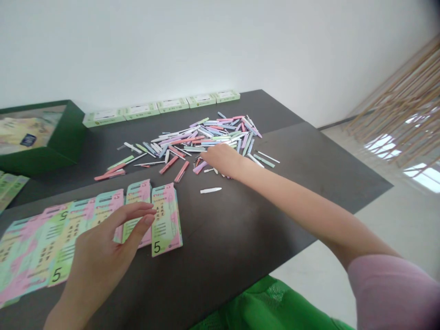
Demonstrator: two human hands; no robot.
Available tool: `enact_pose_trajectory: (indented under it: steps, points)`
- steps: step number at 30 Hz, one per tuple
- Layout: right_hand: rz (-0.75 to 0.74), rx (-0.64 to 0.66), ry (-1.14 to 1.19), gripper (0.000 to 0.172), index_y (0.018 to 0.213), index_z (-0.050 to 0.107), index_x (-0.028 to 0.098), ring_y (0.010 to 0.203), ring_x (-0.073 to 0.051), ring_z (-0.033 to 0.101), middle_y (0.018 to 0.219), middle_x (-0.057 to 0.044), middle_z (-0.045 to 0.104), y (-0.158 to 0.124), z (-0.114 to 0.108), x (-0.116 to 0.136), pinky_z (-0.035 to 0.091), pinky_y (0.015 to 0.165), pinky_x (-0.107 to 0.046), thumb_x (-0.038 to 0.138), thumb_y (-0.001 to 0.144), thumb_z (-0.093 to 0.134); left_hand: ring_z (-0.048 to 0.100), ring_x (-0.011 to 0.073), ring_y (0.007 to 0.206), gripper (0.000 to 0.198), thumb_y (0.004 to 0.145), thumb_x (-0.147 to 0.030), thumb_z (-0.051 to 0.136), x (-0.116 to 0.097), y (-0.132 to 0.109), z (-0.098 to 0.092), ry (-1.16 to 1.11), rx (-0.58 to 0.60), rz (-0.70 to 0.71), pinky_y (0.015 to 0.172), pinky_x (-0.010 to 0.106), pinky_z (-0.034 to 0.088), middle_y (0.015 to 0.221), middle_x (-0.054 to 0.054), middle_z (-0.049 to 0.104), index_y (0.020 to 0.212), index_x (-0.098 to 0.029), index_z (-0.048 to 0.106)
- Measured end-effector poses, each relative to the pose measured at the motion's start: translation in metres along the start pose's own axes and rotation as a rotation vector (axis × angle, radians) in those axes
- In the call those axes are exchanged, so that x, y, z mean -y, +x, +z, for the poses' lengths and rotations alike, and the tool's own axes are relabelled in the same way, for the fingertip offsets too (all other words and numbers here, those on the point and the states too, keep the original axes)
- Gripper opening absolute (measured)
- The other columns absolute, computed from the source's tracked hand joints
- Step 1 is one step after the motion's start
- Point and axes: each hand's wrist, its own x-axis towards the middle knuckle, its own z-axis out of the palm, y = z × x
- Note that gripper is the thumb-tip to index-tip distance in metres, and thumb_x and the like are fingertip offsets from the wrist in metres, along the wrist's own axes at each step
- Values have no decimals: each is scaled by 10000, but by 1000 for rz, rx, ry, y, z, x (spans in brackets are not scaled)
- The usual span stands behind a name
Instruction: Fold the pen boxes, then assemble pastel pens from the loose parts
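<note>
Pen pile (220, 136) on dark table (233, 233). Right hand (222, 158) at its near edge (fingertips hidden, can't tell grip). Left hand (106, 250), thumb and fingers narrowly apart, over printed packs (167, 229) front-left of pile. Green box (70, 137) left of pile.

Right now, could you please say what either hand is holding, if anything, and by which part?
The left hand holds nothing visible; the right hand is at the pens, fingertips hidden, so any hold cannot be told.

On the dark-grey table (213, 243), an open dark-green box (70, 130) and pale-green boxes (173, 105) are set along the back edge, slim pastel pen pieces (181, 171) heaped centrally, flat pink-and-green packets (168, 224) laid nearer the front edge.
</note>
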Motion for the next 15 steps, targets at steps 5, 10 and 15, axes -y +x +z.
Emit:
enact_pose_trajectory:
  steps: [5,10,15]
  points:
    - [-6,-107,240,257,1034,629,133,801,-150,659,873,-67,709,-45,19,4,419,691,-228,338,982,483,716,264,936,508,855,-619,394,-17,11,15,-86,55,3,634,313,519,1054,19,768,1099,-277,678]
    - [112,15,967,236,989,555,170,432,-74,524,609,46,589,-87,50,51,336,487,-186,391,976,472,691,269,1022,573,869,-629,394,-40,6,45,-274,111,109,696,326,552,1184,74,722,1161,-217,665]
    - [-74,-6,734,334,1043,540,150,600,-157,623,744,-52,657,-97,54,84,303,509,-225,459,986,426,649,238,1133,436,890,-562,456,-46,-9,55,-433,-11,139,936,346,524,1136,60,736,1000,-222,706]
